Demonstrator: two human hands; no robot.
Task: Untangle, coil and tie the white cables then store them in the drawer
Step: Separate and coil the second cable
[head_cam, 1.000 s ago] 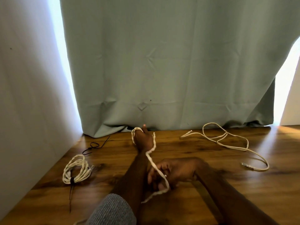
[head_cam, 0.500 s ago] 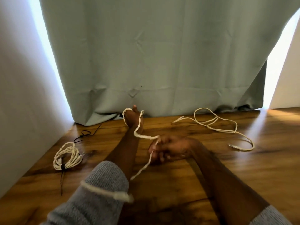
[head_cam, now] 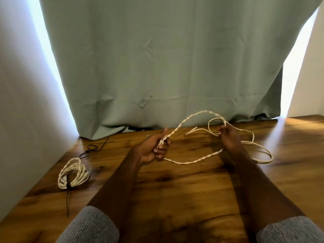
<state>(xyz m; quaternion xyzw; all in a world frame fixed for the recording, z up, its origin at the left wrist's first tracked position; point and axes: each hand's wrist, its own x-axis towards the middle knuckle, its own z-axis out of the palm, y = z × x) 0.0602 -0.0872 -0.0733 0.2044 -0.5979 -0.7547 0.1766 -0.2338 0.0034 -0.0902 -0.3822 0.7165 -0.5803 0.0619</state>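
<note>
A braided white cable (head_cam: 192, 118) is held up over the wooden tabletop (head_cam: 175, 190), at about twelve o'clock from the viewer. One end is pinched in the left hand (head_cam: 152, 148), thumb up and fingers curled round the strands. From there the cable arcs upward to the right hand (head_cam: 228, 137), whose grip is closed round it, then a slack run sags back toward the left hand. A second, thinner white cable (head_cam: 263, 151) lies loose on the tabletop behind and at three o'clock of the right hand; whether it is also caught in that grip cannot be told. A coiled bundle (head_cam: 73, 174), already bound with a black tie (head_cam: 68, 185), rests at nine o'clock near the wall.

The step in hand is judged to be coiling. Even loops are best laid into the left grip, the slack being fed by the right hand without twist and kept clear of the thinner cable. Both forearms are stretched forward, hands raised and well apart.
</note>
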